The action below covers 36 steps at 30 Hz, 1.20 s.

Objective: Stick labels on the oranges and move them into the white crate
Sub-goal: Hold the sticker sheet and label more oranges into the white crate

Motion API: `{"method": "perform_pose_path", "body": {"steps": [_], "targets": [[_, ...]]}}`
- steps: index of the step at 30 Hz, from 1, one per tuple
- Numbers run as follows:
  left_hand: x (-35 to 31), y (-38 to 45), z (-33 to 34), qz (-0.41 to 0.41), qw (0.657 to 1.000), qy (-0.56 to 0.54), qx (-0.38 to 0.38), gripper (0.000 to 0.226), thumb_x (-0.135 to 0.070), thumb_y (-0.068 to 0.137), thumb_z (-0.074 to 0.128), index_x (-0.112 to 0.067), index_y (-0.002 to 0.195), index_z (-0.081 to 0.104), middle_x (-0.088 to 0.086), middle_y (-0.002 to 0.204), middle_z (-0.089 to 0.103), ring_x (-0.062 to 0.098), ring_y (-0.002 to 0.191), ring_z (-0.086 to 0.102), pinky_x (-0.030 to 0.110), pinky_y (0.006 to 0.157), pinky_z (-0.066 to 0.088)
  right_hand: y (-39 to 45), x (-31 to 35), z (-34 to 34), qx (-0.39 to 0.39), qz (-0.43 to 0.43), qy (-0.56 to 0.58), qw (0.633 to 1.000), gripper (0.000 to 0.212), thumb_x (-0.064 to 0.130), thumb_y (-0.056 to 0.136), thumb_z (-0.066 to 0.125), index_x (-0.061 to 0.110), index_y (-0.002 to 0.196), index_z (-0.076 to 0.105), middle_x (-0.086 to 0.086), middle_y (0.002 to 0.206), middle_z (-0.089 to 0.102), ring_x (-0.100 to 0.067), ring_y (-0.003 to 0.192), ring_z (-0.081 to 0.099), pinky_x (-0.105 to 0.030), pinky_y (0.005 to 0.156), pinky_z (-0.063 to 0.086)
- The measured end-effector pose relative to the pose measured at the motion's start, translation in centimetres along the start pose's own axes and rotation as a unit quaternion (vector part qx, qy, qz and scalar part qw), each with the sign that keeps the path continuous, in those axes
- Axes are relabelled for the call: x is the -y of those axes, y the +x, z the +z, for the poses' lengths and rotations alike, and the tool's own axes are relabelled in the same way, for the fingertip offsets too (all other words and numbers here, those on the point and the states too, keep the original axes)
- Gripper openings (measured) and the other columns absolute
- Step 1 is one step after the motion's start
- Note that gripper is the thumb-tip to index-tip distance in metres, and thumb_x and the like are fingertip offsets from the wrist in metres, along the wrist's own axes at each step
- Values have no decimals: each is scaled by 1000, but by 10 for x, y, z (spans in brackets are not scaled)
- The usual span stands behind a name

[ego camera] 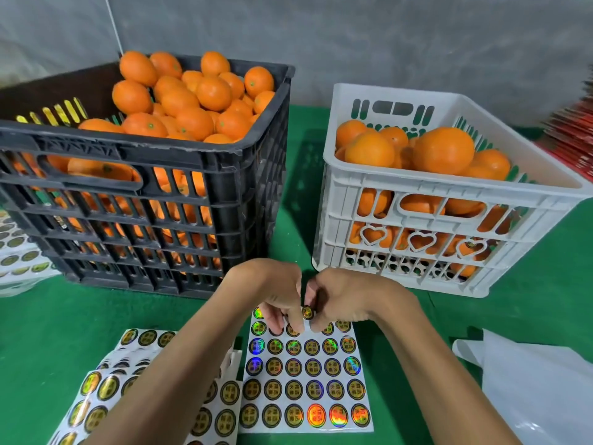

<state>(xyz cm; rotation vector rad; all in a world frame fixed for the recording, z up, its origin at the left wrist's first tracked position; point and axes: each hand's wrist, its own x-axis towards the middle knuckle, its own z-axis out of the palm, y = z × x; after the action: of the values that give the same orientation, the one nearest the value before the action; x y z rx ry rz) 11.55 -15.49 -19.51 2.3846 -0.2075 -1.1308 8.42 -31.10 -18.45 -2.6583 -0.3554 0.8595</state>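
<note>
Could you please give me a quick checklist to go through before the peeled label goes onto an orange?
1. Label lifted off the sticker sheet: ok, right hand pinches it.
2. Left hand steadying the sheet: ok, fingers rest on its top rows.
3. Orange in hand for labelling: not ok, neither hand holds one.
4. Unlabelled oranges within the black crate: ok, piled high.
5. Room in the white crate: ok, space at the right side.
6. Label uncreased: cannot tell.

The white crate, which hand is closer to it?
Right. The right hand sits just below the white crate, pinching a label. The left hand is farther left, nearer the black crate.
</note>
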Motion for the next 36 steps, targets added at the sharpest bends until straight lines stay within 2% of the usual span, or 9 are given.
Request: {"method": "perform_pose_path", "body": {"steps": [3, 7, 10, 14, 19, 23, 27, 30, 36], "targets": [[1, -2, -3, 3, 1000, -10, 14, 35, -5, 80, 88, 4, 109, 71, 11, 63, 74, 23, 61, 76, 26, 60, 61, 0, -5, -3, -4, -19, 28, 999, 36, 24, 82, 84, 23, 116, 72, -1, 108, 72, -19, 97, 66, -28, 85, 53], [0, -5, -4, 12, 1000, 2, 22, 37, -15, 77, 92, 2, 105, 74, 14, 73, 77, 28, 68, 78, 34, 69, 65, -3, -13, -8, 1, -39, 81, 996, 30, 21, 86, 82, 20, 115, 76, -1, 108, 76, -21, 105, 69, -34, 98, 54], [-1, -6, -4, 18, 1000, -5, 15, 32, -16, 80, 89, 0, 104, 73, 18, 83, 78, 31, 75, 79, 41, 77, 66, -4, -19, -10, -10, -46, 107, 993, 28, 20, 87, 81, 19, 114, 76, -3, 104, 77, -18, 99, 69, -35, 98, 54], [1, -7, -5, 21, 999, -31, 13, 28, -2, 88, 79, 6, 112, 66, 20, 80, 75, 24, 66, 74, 36, 68, 66, -3, -21, -9, -17, -48, 116, 992, 27, 17, 86, 82, 19, 112, 75, -4, 99, 77, -19, 93, 69, -38, 97, 54], [2, -9, -6, 6, 997, -69, 16, 36, 13, 86, 73, 10, 120, 63, 30, 104, 74, 31, 83, 75, 38, 69, 66, -2, -15, -8, -58, -33, 70, 995, 31, 16, 85, 82, 28, 113, 77, 3, 106, 75, -16, 99, 69, -36, 98, 54], [3, -10, -5, -4, 997, -83, 11, 37, 12, 86, 73, 13, 121, 63, 29, 98, 76, 35, 90, 78, 37, 72, 66, -5, -3, -4, -124, -42, -24, 991, 32, 18, 84, 79, 34, 111, 78, 11, 100, 70, -4, 77, 61, -21, 70, 48], [1, -9, -5, -28, 996, -84, -5, 27, -1, 99, 61, 17, 119, 59, 22, 82, 77, 30, 73, 79, 38, 81, 65, -1, 13, 7, -202, -61, -139, 968, 24, 23, 84, 71, 32, 105, 79, 1, 103, 74, -26, 94, 68, -28, 73, 46], [-2, -7, -3, -36, 994, -89, -42, 34, -3, 106, 49, 19, 131, 41, 19, 75, 72, 29, 59, 76, 44, 77, 66, 2, 15, 9, -221, -71, -158, 960, 21, 24, 84, 71, 31, 102, 79, 0, 101, 73, -28, 95, 67, -27, 70, 42], [-5, -14, 0, -50, 993, -94, -41, 31, -2, 107, 46, 9, 136, 41, 23, 94, 74, 35, 80, 79, 45, 81, 65, 8, 8, 10, -225, -90, -135, 961, 23, 19, 84, 70, 32, 101, 79, 4, 101, 71, -24, 96, 67, -27, 72, 44]]}}
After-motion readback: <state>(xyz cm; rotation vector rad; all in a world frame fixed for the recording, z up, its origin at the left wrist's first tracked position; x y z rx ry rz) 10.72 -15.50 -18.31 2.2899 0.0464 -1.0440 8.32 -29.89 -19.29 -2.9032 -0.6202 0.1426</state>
